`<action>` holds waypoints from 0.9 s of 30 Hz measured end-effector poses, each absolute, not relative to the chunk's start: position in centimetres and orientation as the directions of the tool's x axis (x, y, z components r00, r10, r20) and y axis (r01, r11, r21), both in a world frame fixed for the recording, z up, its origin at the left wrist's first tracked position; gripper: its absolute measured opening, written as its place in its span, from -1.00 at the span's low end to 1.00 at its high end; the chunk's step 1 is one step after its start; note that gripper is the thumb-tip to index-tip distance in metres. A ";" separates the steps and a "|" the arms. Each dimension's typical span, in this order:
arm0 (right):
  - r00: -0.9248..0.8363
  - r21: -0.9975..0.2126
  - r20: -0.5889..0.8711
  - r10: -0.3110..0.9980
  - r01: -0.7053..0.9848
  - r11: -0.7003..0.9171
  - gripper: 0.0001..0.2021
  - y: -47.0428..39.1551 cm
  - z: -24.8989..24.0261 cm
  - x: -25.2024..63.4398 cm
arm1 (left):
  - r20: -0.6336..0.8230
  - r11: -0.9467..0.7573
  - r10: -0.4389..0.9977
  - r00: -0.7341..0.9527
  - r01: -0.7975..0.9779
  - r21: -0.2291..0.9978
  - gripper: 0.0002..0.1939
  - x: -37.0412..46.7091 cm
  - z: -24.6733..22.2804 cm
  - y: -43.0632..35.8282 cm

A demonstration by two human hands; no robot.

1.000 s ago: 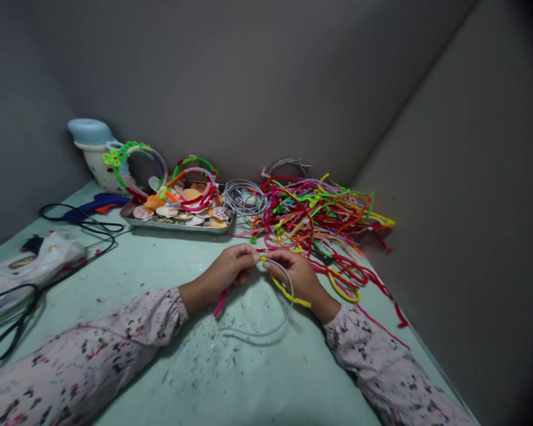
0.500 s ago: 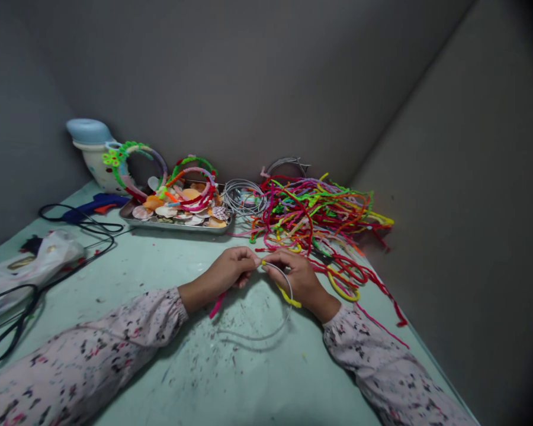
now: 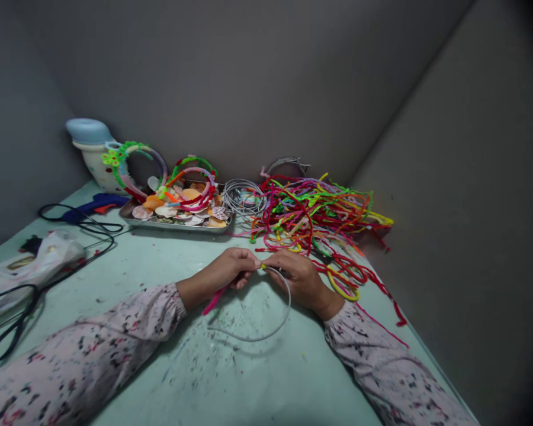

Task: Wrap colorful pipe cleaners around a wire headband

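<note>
Near the middle of the table, my left hand (image 3: 236,267) is closed in a pinch on one end of a grey wire (image 3: 288,303), and a pink fuzzy strip (image 3: 214,302) sticks out below it. Touching its fingertips, my right hand (image 3: 298,278) is closed on a yellow fuzzy strip (image 3: 263,266) where it meets the wire; most of that strip is hidden by the fingers. From there the wire curves right, down and back to the left in an open loop above the table.
Behind my hands stands a metal tray (image 3: 177,226) with shells and fuzzy rings. Wire coils (image 3: 244,198) and a heap of coloured fuzzy strips (image 3: 315,207) lie to its right. A glue gun (image 3: 95,205), black cable (image 3: 15,319), plastic bag (image 3: 55,254) and blue-lidded container (image 3: 100,163) are at left.
The yellow strip's loose end, which hung below my right hand, is now out of sight. My right fingers have curled in, and the wire loop and pink strip have shifted slightly.
</note>
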State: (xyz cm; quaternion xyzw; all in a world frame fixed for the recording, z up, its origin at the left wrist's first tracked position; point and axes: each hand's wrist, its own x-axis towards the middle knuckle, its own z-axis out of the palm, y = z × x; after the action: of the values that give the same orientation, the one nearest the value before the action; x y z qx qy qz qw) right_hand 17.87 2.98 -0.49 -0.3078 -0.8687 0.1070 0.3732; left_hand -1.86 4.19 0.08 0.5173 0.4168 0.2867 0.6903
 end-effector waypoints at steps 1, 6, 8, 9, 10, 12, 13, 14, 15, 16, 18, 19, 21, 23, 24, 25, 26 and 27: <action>-0.536 -0.407 0.582 0.611 0.459 0.790 -0.84 3.0 -0.5 17.9 | -0.284 0.307 0.822 0.494 0.037 0.951 -0.79 -1.9 0.1 4.2; -0.530 -0.374 0.591 0.607 0.487 0.789 -0.85 2.9 -0.5 18.0 | -0.293 0.329 0.813 0.504 0.020 0.944 -0.80 -1.9 0.1 4.3; -0.532 -0.353 0.595 0.603 0.501 0.790 -0.85 2.8 -0.6 18.0 | -0.291 0.329 0.809 0.510 0.016 0.944 -0.80 -1.9 0.0 4.4; -0.533 -0.339 0.598 0.599 0.509 0.791 -0.85 2.8 -0.6 18.1 | -0.291 0.330 0.807 0.515 0.015 0.944 -0.81 -1.9 0.0 4.4; -0.535 -0.322 0.601 0.594 0.518 0.793 -0.84 2.8 -0.6 18.1 | -0.293 0.335 0.803 0.518 0.014 0.942 -0.81 -1.9 -0.1 4.5; -0.538 -0.287 0.613 0.578 0.530 0.798 -0.83 2.8 -0.7 18.1 | -0.301 0.345 0.798 0.523 0.013 0.938 -0.82 -2.0 -0.1 4.5; -0.538 -0.271 0.621 0.569 0.535 0.801 -0.83 2.8 -0.8 18.1 | -0.299 0.345 0.799 0.521 0.010 0.939 -0.82 -2.0 -0.1 4.5; -0.538 -0.257 0.627 0.563 0.539 0.802 -0.82 2.8 -0.8 18.1 | -0.294 0.341 0.803 0.519 0.005 0.940 -0.82 -2.0 -0.1 4.4; -0.535 -0.248 0.632 0.560 0.546 0.801 -0.82 2.8 -0.8 18.1 | -0.282 0.331 0.810 0.513 -0.004 0.944 -0.82 -1.9 -0.1 4.4; -0.530 -0.242 0.636 0.561 0.554 0.797 -0.81 2.9 -0.7 18.1 | -0.264 0.316 0.821 0.506 -0.018 0.949 -0.82 -1.9 -0.1 4.3; -0.498 -0.249 0.644 0.581 0.581 0.774 -0.81 2.9 -0.6 18.1 | -0.219 0.280 0.849 0.481 -0.058 0.958 -0.81 -1.9 -0.1 4.2; -0.469 -0.262 0.649 0.599 0.601 0.755 -0.80 3.0 -0.5 18.0 | -0.197 0.262 0.864 0.463 -0.080 0.962 -0.81 -1.8 -0.1 4.2; -0.387 -0.312 0.664 0.640 0.635 0.707 -0.78 3.0 -0.4 17.9 | -0.158 0.225 0.893 0.421 -0.115 0.968 -0.80 -1.8 -0.2 4.2; -0.270 -0.411 0.675 0.687 0.635 0.654 -0.80 3.0 -0.2 17.8 | -0.116 0.175 0.918 0.378 -0.125 0.977 -0.79 -1.9 -0.1 4.2; -0.206 -0.482 0.666 0.717 0.615 0.624 -0.82 2.9 -0.2 17.7 | -0.092 0.142 0.930 0.357 -0.117 0.983 -0.78 -1.9 -0.1 4.2; -0.145 -0.564 0.638 0.756 0.581 0.587 -0.85 2.9 -0.3 17.6 | -0.064 0.105 0.939 0.337 -0.104 0.989 -0.78 -1.9 0.0 4.1; -0.100 -0.653 0.585 0.805 0.530 0.540 -0.85 2.9 -0.3 17.5 | -0.035 0.065 0.947 0.320 -0.084 0.994 -0.78 -1.9 0.1 4.0; -0.075 -0.742 0.510 0.857 0.465 0.482 -0.83 2.8 -0.4 17.4 | -0.008 0.027 0.952 0.306 -0.058 0.998 -0.77 -1.9 0.2 3.9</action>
State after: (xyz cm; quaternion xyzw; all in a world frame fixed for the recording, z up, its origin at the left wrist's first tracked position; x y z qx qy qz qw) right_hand 17.36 2.84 -0.38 -0.4685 -0.7057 0.1987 0.4929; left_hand -1.90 3.87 0.18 0.5511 0.4054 0.4275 0.5910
